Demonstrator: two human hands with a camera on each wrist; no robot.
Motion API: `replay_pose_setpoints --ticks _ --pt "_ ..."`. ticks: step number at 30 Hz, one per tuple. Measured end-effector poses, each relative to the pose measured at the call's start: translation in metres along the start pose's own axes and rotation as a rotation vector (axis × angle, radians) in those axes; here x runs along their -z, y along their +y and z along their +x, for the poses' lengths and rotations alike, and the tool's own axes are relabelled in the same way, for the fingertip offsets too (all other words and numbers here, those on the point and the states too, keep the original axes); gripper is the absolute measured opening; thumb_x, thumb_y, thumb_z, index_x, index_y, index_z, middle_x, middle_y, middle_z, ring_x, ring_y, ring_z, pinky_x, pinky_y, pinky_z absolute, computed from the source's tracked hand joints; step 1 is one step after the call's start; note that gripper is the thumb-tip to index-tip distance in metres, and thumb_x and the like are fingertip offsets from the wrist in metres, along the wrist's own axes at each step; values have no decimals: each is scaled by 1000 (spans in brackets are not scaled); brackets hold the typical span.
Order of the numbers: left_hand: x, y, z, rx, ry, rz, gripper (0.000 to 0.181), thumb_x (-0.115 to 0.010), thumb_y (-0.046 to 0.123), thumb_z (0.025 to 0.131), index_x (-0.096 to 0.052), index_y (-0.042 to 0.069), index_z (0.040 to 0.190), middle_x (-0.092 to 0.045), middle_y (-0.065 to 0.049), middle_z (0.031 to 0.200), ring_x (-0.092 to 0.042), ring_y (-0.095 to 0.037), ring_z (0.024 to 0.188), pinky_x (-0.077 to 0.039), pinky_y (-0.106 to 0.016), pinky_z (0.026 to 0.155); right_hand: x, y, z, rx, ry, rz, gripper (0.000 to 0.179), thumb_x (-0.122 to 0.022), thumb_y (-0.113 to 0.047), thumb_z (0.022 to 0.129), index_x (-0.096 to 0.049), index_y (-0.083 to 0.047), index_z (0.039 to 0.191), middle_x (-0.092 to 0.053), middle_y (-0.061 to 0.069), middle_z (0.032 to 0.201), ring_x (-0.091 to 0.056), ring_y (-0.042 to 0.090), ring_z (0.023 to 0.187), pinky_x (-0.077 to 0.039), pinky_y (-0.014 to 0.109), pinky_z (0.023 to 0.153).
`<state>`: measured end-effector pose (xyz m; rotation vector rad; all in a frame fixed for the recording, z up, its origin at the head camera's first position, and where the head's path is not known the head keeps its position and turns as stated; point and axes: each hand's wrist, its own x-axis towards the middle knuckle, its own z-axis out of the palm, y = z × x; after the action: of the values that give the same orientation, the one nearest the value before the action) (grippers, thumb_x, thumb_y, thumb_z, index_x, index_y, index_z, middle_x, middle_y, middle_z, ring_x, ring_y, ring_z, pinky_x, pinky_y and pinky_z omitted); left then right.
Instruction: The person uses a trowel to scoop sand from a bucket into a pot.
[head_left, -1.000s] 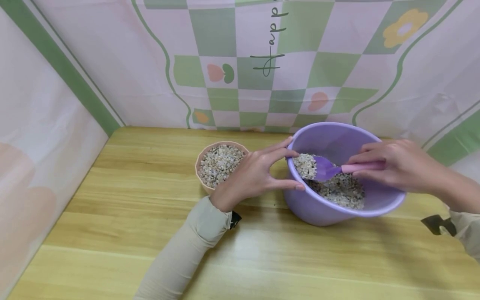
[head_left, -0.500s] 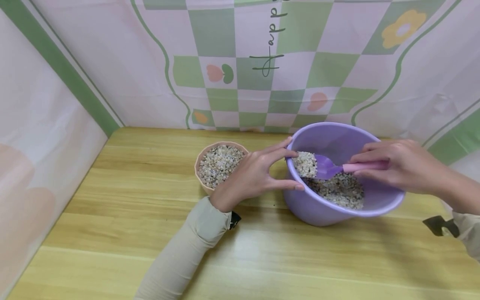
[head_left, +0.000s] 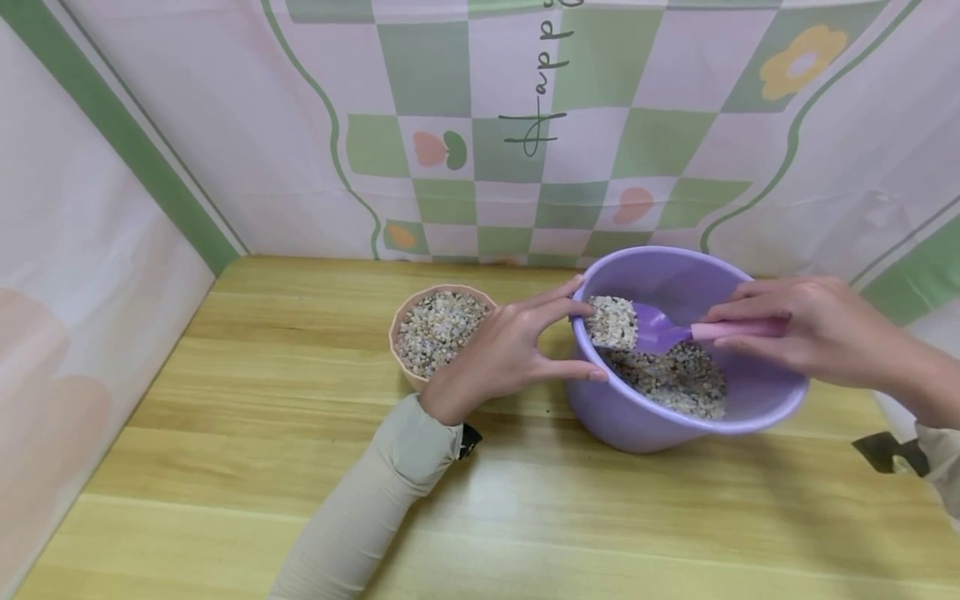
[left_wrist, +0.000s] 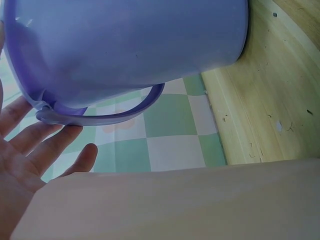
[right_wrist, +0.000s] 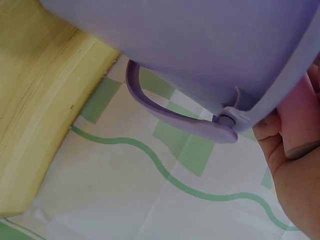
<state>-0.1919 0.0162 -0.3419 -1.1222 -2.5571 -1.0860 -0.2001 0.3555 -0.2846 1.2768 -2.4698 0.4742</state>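
A purple bucket [head_left: 622, 417] stands on the table, partly filled with coarse, pale speckled gravel [head_left: 682, 387]. My left hand [head_left: 506, 350] holds its left rim, thumb and index fingertip over the edge. Seen from the left wrist, several fingers [left_wrist: 40, 135] lie against the rim near the handle joint. My right hand [head_left: 802, 325] grips the pink handle [head_left: 738, 329] of a small shovel. Its purple blade [head_left: 660, 327] is inside the bucket's mouth, above the gravel, bearing a heap of paler gravel [head_left: 613, 322]. Most of the shovel is hidden in the right wrist view.
A scalloped pink bowl [head_left: 401, 362] full of similar gravel sits left of the bucket, partly behind my left hand. The bucket's handle [right_wrist: 175, 120] hangs at its far side. A patterned cloth [head_left: 510, 200] rises behind the wooden table [head_left: 225, 467].
My right hand has shifted slightly right and up, and the loaded shovel has risen a little with it. The left hand and the bucket stay practically in place.
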Motion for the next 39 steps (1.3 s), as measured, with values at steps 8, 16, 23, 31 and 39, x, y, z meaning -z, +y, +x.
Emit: replay_pose_setpoints --ticks 8,16,23,31,39 --pt "-1 -1 0 5 -1 1 65 -80 56 78 -63 24 132 -36 1 157 -46 -7 54 -46 -20 60 2 2 -3 14 36 31 40 -91 -15 56 -81 -18 95 -76 -1 94 -56 -15 102 -40 3 90" --pt "0 -1 0 7 -4 -2 64 -79 56 78 -63 25 132 -36 0 157 -57 -6 70 -49 -21 75 7 1 -3 19 44 42 37 -91 -16 59 -82 -18 94 -76 -1 92 -57 -14 100 -43 4 88" --pt "0 -1 0 1 1 0 65 -79 57 78 -63 25 131 -36 2 158 -49 -6 57 -49 -20 72 12 0 0 17 52 57 36 -92 -14 61 -82 -16 95 -75 -6 94 -58 -15 97 -50 6 76" --pt "0 0 0 2 3 8 65 -79 57 78 -62 25 132 -37 1 157 -47 -6 55 -48 -20 68 20 -4 1 -26 27 25 40 -91 -7 59 -81 -17 96 -74 -7 97 -59 -16 93 -51 7 70" --pt "-1 -1 0 -1 3 14 65 -80 56 78 -62 25 132 -37 1 157 -49 -5 58 -48 -20 68 24 -8 5 1 34 48 28 -89 -15 69 -81 -14 96 -75 -5 95 -62 -9 71 -50 10 55"
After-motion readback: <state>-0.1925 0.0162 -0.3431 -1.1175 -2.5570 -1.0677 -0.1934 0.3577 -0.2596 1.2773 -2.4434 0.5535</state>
